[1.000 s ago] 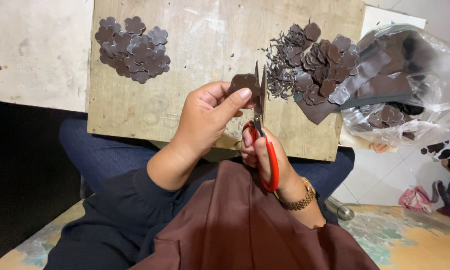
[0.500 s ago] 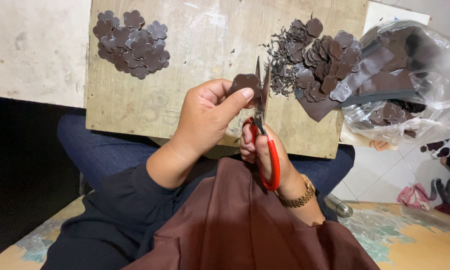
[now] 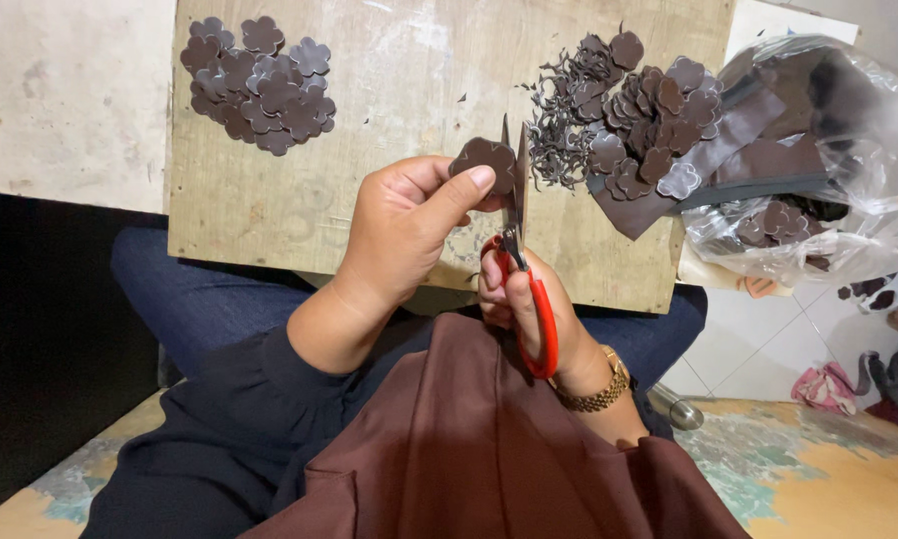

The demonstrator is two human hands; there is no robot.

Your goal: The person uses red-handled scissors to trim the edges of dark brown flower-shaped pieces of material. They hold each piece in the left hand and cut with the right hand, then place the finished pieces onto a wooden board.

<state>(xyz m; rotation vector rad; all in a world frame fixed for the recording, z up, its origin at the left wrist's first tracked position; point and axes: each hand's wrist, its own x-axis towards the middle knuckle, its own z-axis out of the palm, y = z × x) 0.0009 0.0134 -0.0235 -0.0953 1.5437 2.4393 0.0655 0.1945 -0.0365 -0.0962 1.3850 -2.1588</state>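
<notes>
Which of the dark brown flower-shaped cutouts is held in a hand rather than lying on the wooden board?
The dark brown flower-shaped cutout pinched in the left hand, against the red-handled scissors; the other cutouts lie in two piles on the wooden board.

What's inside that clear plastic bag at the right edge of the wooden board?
The clear crinkled plastic bag holds dark brown flower-shaped cutouts and flat dark brown strips. Glare and folds in the plastic hide whatever lies deeper inside.
</notes>
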